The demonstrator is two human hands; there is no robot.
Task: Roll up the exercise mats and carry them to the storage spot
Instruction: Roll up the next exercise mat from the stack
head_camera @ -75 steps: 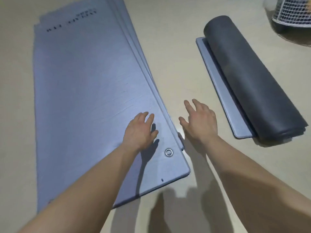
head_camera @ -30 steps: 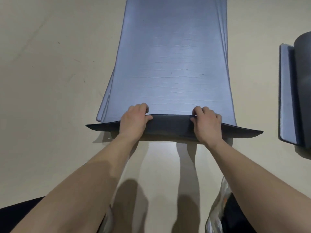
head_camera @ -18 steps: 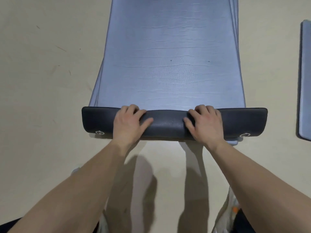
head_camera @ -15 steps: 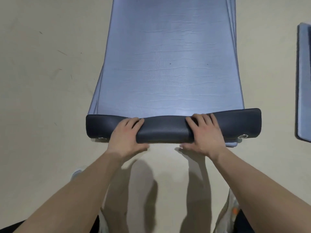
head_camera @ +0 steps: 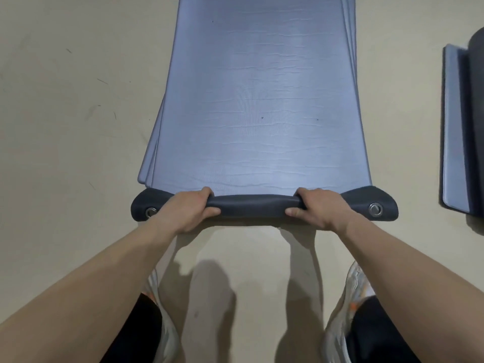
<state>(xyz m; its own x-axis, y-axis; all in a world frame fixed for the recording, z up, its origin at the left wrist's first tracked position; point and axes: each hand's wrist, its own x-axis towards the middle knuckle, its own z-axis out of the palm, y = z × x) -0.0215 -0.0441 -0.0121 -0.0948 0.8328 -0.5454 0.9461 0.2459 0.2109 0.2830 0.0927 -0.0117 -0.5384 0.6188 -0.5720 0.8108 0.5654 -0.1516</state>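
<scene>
Since left hand [head_camera: 188, 212] and right hand [head_camera: 320, 209] have fingers [head_camera: 206, 192] clamped on the top mat [head_camera: 262, 100] at 6 o'clock, rolling's barely begun imo, so next: tuck tight, push toward 12.

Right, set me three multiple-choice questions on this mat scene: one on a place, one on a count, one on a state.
1. Where does the dark roll lie relative to the flat mats?
A. to their left
B. on top of them
C. to their right, at the edge of the view

2. How many metal eyelets show on the curled end?
A. one
B. two
C. four

3. What are the left hand and right hand doing?
A. both grip the curled end
B. both lie flat on the floor
C. only the left hand touches the mat

Answers:
1 C: the roll sits at the right edge of the picture.
2 B: one eyelet shows at each outer corner.
3 A: fingers and thumbs of both hands wrap round it.
</scene>
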